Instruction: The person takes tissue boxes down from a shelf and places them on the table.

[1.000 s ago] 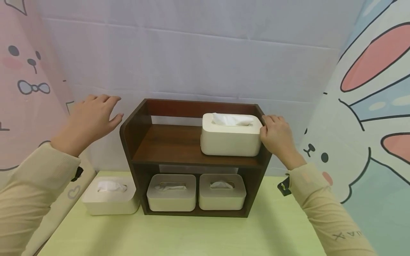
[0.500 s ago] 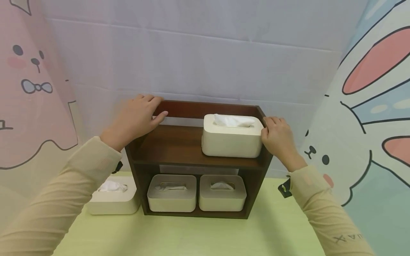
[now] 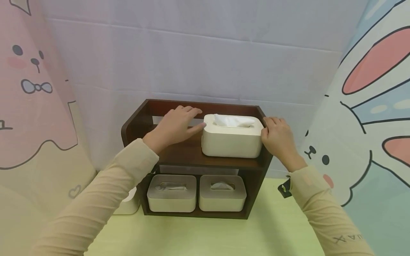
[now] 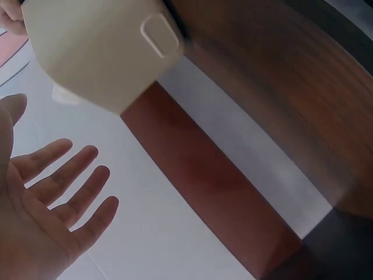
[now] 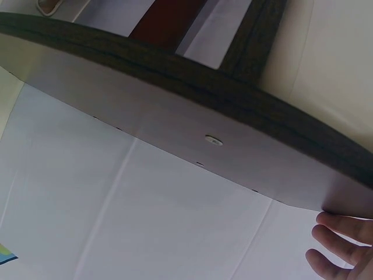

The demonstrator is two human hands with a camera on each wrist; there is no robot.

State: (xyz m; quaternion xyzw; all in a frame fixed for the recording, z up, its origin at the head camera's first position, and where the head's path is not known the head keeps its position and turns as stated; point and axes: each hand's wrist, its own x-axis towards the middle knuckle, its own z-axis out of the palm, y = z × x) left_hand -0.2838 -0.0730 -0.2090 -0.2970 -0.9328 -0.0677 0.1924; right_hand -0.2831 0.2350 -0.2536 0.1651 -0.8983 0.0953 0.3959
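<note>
On the upper board of a dark brown wooden shelf (image 3: 198, 163), at its right end, stands a cream tissue box (image 3: 232, 142) with a white tissue showing in its slot. My left hand (image 3: 177, 124) is raised with spread fingers, its thumb tip right at the box's left top edge. The left wrist view shows those fingers (image 4: 81, 175) relaxed, near the box's end. My right hand (image 3: 280, 138) grips the shelf's right side panel beside the box. In the right wrist view its fingertips (image 5: 326, 233) lie at the panel's outer face; the thumb is hidden there.
Two more tissue boxes, a left one (image 3: 171, 202) and a right one (image 3: 222, 201), sit in the lower compartment. Another tissue box (image 3: 129, 205), partly behind my left sleeve, stands left of the shelf on the light green table (image 3: 179, 238). A white cloth (image 3: 192, 53) hangs behind.
My left hand has moved right, from outside the shelf's left side, across its left panel, to the left end of the upper tissue box. The right hand has stayed in place.
</note>
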